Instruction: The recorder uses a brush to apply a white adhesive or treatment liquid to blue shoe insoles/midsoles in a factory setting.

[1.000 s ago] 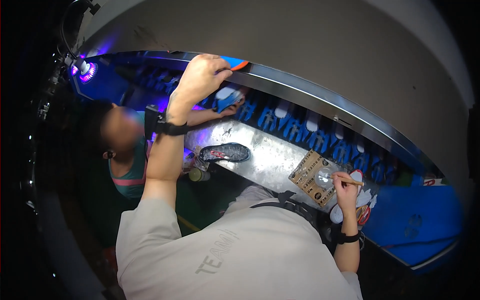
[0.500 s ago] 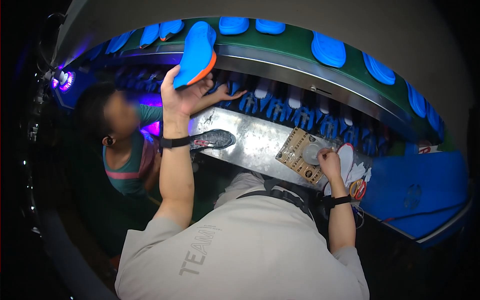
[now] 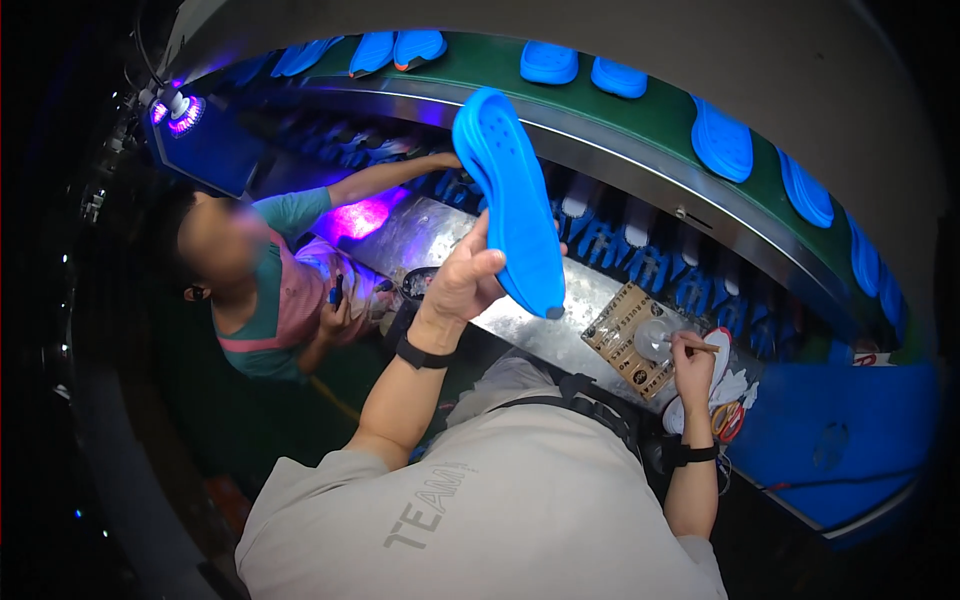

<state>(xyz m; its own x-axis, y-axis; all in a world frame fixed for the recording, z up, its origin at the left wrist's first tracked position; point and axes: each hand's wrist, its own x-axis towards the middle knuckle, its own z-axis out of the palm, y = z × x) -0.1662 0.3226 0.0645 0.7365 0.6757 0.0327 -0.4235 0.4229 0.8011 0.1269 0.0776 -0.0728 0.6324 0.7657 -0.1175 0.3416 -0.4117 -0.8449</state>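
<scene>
My left hand (image 3: 462, 280) is closed round a blue shoe sole (image 3: 512, 200), raised above the metal bench with its small dark end pointing down. Low on the right, my right hand (image 3: 692, 372) pinches a thin brush with a wooden handle (image 3: 706, 347). Its tip is at a round translucent bowl (image 3: 652, 338), too small to make out clearly. Under the bowl lies a piece of brown printed cardboard (image 3: 612, 338). Beside my right hand are a white shoe (image 3: 720, 350) with a red edge, crumpled white gloves (image 3: 733, 388) and scissors (image 3: 730, 422) with red and yellow handles.
Blue soles (image 3: 722, 140) stand along a green conveyor (image 3: 640, 110) at the back. Below it, several blue shoe uppers (image 3: 645, 265) hang in a dark recess. A co-worker (image 3: 290, 290) sits at the left, reaching toward it. A blue panel (image 3: 830, 430) stands at the right.
My left hand has come down and right, turning the sole so its orange-edged side no longer shows. The brush handle now shows in my right hand. The co-worker's arm has drawn back leftward.
</scene>
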